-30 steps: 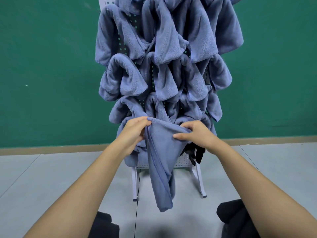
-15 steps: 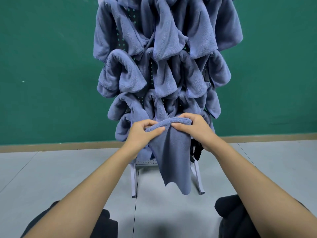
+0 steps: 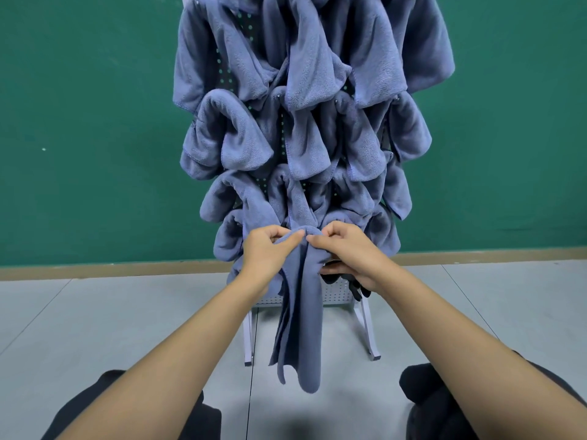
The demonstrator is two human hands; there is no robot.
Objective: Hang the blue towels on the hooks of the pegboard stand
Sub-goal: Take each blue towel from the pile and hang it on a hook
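Towel [image 3: 300, 312], long axis vertical, hangs from its bunched top edge, pinched by left hand [image 3: 266, 252] and right hand [image 3: 346, 249] side by side, just before the lower pegboard [image 3: 336, 293].

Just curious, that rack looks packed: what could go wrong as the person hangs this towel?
The left hand and right hand pinch only the bunched top of the towel; the hook is hidden, so the fold might miss it and drop to the floor. The hanging towels crowd close, so pushing in could nudge a neighbour loose.
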